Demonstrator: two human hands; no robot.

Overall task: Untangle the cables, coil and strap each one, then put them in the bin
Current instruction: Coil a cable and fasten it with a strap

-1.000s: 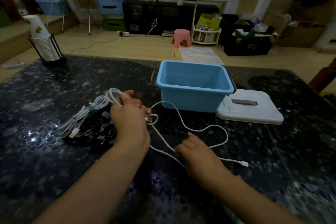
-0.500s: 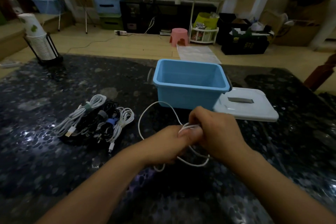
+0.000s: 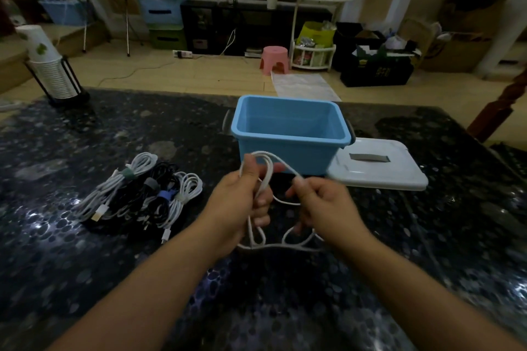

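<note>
Left hand (image 3: 236,202): raised above the desk (image 3: 427,236), fingers (image 3: 261,202) curled round several loops of the white cable (image 3: 263,179); thumb pressed on the top of the bundle. Loops hang below the fist and reach down toward the desk surface.

Right hand (image 3: 325,202): just beside the left, fingers curled, thumb and forefinger pinching a run of the same white cable where it arches over from the left hand. A lower strand passes between the two hands.

Blue bin (image 3: 291,148): open, upright on the desk directly behind the hands; no cable seen inside it.

White lid (image 3: 379,171): flat on the desk, touching the bin's right side.

Strapped cables (image 3: 142,194): a cluster of white and black coils, each bound by a strap, lying on the desk to the left of the hands, well apart from the bin.

Cup holder (image 3: 54,77): a black wire stand with stacked paper cups, far left corner of the desk.

Change from half a second ago: the hands, then pressed together low over the cable, now stand slightly apart and higher, with more loops gathered in the left. The strapped cables, bin and lid lie as before.
</note>
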